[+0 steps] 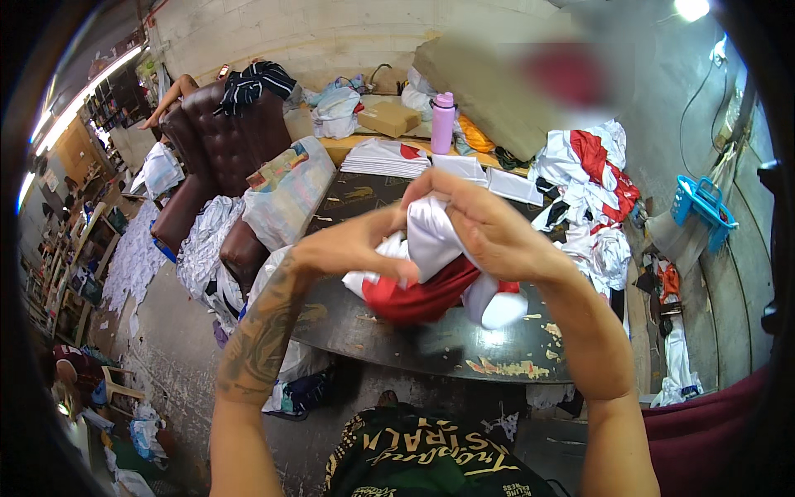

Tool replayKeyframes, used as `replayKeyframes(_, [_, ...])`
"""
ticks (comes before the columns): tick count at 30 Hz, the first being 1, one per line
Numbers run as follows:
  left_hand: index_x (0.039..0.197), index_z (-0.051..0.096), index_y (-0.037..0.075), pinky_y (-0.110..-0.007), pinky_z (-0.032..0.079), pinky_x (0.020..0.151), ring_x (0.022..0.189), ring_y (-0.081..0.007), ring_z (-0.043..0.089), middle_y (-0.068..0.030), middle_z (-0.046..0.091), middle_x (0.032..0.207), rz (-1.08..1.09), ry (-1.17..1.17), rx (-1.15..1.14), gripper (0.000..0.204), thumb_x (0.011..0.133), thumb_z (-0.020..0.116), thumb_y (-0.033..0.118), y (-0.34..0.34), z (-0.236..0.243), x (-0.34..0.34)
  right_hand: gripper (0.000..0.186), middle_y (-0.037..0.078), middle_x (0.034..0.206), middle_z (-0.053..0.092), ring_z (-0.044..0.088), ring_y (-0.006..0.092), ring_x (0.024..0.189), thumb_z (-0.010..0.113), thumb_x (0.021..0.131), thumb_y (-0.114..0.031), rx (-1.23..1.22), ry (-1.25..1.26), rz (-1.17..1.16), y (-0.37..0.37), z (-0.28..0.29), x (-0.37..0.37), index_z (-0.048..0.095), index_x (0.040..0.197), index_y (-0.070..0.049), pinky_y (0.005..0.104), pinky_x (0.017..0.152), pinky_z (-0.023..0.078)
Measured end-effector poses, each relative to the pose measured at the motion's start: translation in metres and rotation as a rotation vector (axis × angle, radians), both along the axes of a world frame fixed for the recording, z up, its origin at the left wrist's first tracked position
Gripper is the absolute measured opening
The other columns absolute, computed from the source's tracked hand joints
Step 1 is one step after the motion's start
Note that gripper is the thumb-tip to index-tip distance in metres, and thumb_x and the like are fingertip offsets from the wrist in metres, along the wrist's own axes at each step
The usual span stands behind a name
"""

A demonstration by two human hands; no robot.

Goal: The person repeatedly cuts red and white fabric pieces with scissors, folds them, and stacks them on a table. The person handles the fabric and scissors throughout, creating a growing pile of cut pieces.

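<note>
Over the dark table (348, 331) I hold up a bunched white and red garment (431, 290), and its lower folds are smeared by motion. My left hand (364, 244) grips the cloth from the left; its thumb shows while the fingertips are hidden behind the fabric. On the other side, my right hand (489, 228) curls round the upper white part, fingers bent over the top. Just beyond my hands lies a neat stack of folded white garments (383, 159), with a red patch on top. Flat white folded pieces (513, 186) lie to its right.
A loose heap of white, red and black garments (588, 174) covers the table's right end. A pink bottle (443, 124) and a cardboard box (387, 118) stand at the back. Left is a brown armchair (219, 132) beside a filled plastic bag (290, 195). A blue basket (704, 211) hangs right.
</note>
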State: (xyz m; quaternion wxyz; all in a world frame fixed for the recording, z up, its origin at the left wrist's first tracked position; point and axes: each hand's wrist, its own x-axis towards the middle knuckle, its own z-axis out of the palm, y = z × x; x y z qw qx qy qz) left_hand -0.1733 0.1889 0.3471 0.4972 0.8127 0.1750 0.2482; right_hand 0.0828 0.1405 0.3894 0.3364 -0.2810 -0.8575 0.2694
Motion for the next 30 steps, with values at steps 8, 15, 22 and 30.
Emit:
replayKeyframes(8, [0.097,0.074,0.003,-0.036,0.054,0.077,0.082,-0.0192,0.068,-0.0065,0.072,0.086,0.252,-0.102,0.316,0.031,0.075,0.091,0.017,-0.098,0.055,-0.056,0.040,0.019,0.096,0.076,0.074,0.0418,0.083,0.074,0.078,-0.003,-0.021,-0.572,-0.263,-0.109,-0.046,0.063,0.074,0.118,-0.007,0.0478,0.081,0.061])
replayKeyframes(15, [0.113,0.077,0.010,-0.042,0.057,0.087,0.100,-0.0367,0.075,-0.0134,0.079,0.107,-0.167,1.303,-0.007,0.060,0.096,0.063,0.066,-0.273,-0.158,-0.096,0.029,0.011,0.091,0.075,0.073,0.0221,0.085,0.069,0.079,-0.019,0.113,-0.262,-0.665,-0.136,-0.073,0.209,0.073,0.101,0.000,0.0330,0.078,0.054])
replayKeyframes(22, [0.127,0.073,0.003,-0.031,0.055,0.094,0.105,-0.0145,0.069,-0.0058,0.077,0.112,0.591,0.391,-0.939,0.036,0.092,0.080,0.010,-0.220,-0.207,-0.246,0.047,0.008,0.117,0.073,0.069,0.0176,0.098,0.057,0.090,-0.012,0.116,0.104,-0.965,-0.010,-0.040,0.296,0.067,0.134,0.000,0.0325,0.087,0.054])
replayKeyframes(30, [0.153,0.053,0.012,-0.051,0.039,0.119,0.140,-0.0404,0.052,-0.0198,0.058,0.149,1.567,0.517,0.580,0.056,0.101,0.067,0.026,0.043,-0.304,-0.209,0.090,0.011,0.173,0.035,0.024,0.0414,0.162,0.074,0.092,-0.058,0.416,-0.474,-0.774,0.125,-0.294,0.162,0.040,0.166,-0.021,0.0741,0.124,0.019])
